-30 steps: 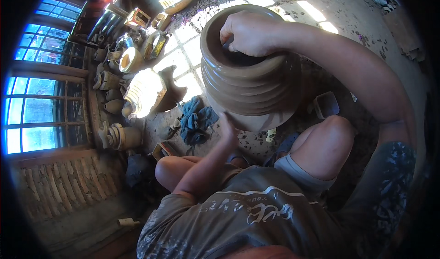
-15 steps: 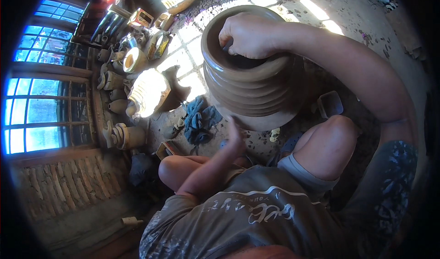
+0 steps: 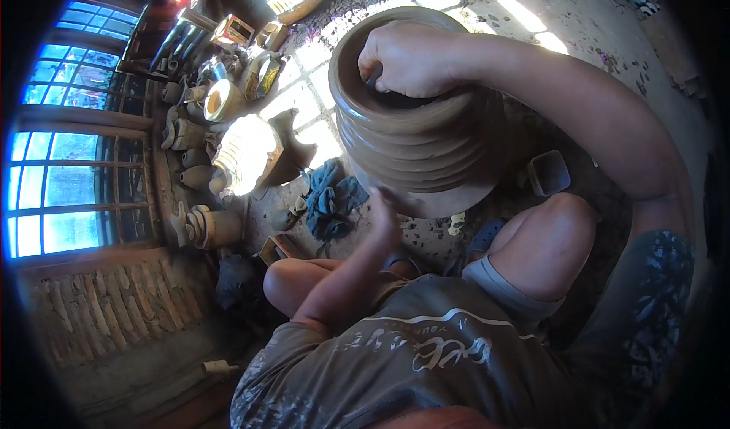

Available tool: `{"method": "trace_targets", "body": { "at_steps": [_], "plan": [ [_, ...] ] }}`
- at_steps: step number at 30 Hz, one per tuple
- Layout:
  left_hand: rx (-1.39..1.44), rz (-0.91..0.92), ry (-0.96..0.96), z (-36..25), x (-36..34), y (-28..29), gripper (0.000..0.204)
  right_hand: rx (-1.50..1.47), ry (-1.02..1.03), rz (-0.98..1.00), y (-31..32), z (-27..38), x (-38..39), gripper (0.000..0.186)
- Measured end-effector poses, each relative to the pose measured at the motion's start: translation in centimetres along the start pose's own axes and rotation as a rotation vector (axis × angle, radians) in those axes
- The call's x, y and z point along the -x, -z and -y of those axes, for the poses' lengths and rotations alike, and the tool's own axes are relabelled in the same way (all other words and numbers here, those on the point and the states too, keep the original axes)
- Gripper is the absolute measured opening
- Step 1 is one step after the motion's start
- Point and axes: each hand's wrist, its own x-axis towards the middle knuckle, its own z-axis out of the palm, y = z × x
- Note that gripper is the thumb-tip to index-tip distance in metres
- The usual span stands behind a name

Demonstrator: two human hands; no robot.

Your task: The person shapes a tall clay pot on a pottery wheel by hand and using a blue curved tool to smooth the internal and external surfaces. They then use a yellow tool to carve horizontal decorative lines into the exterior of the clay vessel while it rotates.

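Observation:
A large brown clay pot (image 3: pixel 411 144) with a wide mouth and ridged, wet-looking sides stands on a round pale wheel disc (image 3: pixel 441 201). My right hand (image 3: pixel 411 58) reaches over the rim into the mouth. Its fingers are curled closed near the inner wall, and a small dark bit shows at the fingertips, too little to name. Down by the near left edge of the disc is my left hand (image 3: pixel 384 220), its fingers stretched out and holding nothing visible. Whether it touches the disc is hard to tell.
To the left lie a crumpled dark teal cloth (image 3: pixel 331 199) and a sunlit pale pot (image 3: pixel 247 155). Several smaller pots line the window wall, among them a stacked-looking one (image 3: pixel 213 226). A clear plastic tub (image 3: pixel 548 173) sits right of the wheel, near my knee.
The pot's rim and ridges have shifted slightly left. My left hand has moved a little left and down along the disc's edge; the right hand has shifted slightly left with the rim.

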Motion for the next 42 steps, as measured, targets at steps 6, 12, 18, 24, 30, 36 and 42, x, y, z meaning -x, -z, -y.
{"method": "trace_targets", "body": {
  "at_steps": [6, 12, 18, 24, 30, 36, 42],
  "plan": [
    [0.025, -0.044, 0.168, 2.4, 2.1, -1.8, 0.074, 0.038, 0.015, -0.026, 0.2, 0.0, 0.5, 0.030],
    [0.085, 0.030, -0.207, -4.3, -10.4, 6.1, 0.072, -0.002, 0.012, -0.026, 0.4, 0.6, 0.0, 0.030],
    [-0.042, 0.112, 0.357, 3.9, 3.9, -1.6, 0.091, 0.007, -0.020, -0.030, 0.6, -0.4, 0.8, 0.028],
    [-0.002, 0.046, 0.016, -2.1, -2.1, 0.0, 0.091, 0.001, -0.054, -0.038, 0.9, 0.0, 1.3, 0.029],
    [-0.038, -0.037, 0.048, -0.2, -0.7, 0.5, 0.091, 0.026, -0.001, -0.019, 0.4, 0.5, 0.7, 0.029],
    [0.010, -0.023, 0.194, 4.9, 0.8, -0.5, 0.092, 0.014, 0.005, -0.024, 0.2, 0.2, 0.3, 0.029],
    [0.093, 0.060, -0.112, -2.9, -8.7, 4.8, 0.082, 0.024, 0.046, -0.064, -0.2, 0.7, 0.2, 0.029]
  ]
}}
